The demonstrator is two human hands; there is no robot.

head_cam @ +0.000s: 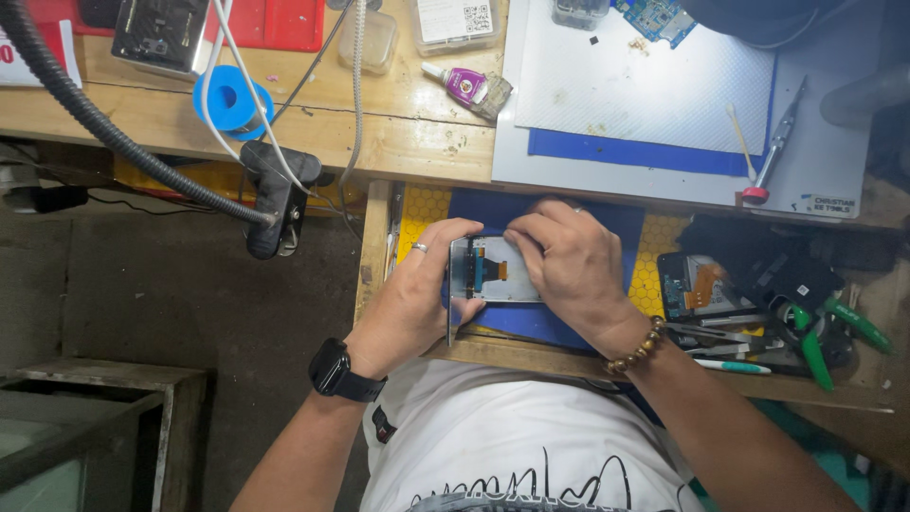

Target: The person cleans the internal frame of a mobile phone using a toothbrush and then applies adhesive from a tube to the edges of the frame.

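Note:
A phone screen panel (493, 270) with an orange flex cable on its grey back lies over a blue mat (607, 223) in an open wooden drawer (373, 246). My left hand (417, 294), with a ring and a black wristwatch, grips the panel's left end. My right hand (569, 261), with a bead bracelet at the wrist, presses its fingers down on the panel's right part and covers that end.
Right of the mat lie a second opened phone (692, 284), green-handled tools (815, 346) and tweezers (706, 332). On the workbench above: a white work mat (645, 85), a glue bottle (469, 87), a blue tape roll (229, 100), cotton swab (741, 142). A black hose and clamp (275, 199) hang at left.

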